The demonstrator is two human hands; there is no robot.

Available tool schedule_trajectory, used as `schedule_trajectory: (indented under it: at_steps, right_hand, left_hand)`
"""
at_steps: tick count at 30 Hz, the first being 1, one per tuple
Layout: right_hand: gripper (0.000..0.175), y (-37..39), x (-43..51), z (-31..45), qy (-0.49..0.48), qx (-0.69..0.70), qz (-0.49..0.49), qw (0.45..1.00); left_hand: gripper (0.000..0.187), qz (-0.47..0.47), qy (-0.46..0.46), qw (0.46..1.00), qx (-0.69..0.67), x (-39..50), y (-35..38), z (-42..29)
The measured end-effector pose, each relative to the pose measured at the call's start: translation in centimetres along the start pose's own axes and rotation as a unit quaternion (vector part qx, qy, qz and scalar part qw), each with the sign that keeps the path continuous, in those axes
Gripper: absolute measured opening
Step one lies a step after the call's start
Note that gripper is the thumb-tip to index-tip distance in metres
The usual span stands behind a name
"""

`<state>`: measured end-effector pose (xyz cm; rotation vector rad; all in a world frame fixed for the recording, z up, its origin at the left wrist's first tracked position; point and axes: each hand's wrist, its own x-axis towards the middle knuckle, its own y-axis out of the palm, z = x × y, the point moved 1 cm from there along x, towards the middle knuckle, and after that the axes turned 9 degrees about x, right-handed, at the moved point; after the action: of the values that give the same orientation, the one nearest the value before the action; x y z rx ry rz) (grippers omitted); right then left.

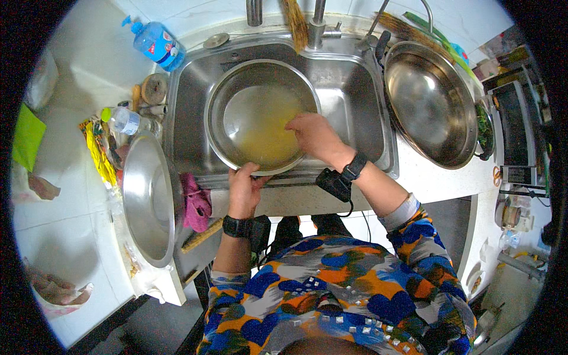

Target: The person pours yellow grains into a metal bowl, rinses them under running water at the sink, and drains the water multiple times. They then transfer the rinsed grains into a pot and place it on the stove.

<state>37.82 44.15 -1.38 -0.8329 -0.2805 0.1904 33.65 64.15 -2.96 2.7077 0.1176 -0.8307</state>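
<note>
A round stainless steel basin (224,144) sits in the sink, holding liquid with a cloudy yellow mass (270,137) towards its right and near side. The picture does not settle what the yellow stuff is. My left hand (244,188) grips the basin's near rim, thumb on top. Over the basin's right side is my right hand (317,137), its fingers curled above the yellow mass. Whether anything is between those fingertips is hidden. Each wrist wears a black band.
Around the basin is the steel sink (350,106), with a faucet (317,31) and straw brush (295,26) behind. A large steel pan (430,106) stands right. Left are an empty-looking metal bowl (148,199), a pink cloth (196,204), a plastic bottle (128,122) and a blue pump bottle (157,44).
</note>
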Motion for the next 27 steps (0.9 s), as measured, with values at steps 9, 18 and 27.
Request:
schedule_trajectory:
  at_steps: [9,18,27]
  right_hand:
    - [0.028,-1.5,0.7,0.6,-0.029,0.162,-0.045,0.985]
    - [0.026,-4.4,-0.3,0.6,0.038,0.205,-0.092,0.974]
    - [0.020,-5.0,-1.9,-0.6,0.079,0.184,-0.088,0.976]
  left_hand:
    - [0.033,-0.009,0.023,1.000,-0.015,0.3,-0.7,-0.9]
    - [0.029,-0.053,0.055,0.997,-0.021,0.9,-0.6,-1.3]
    - [0.030,-0.006,0.014,1.000,-0.027,1.1,-1.1,-1.5]
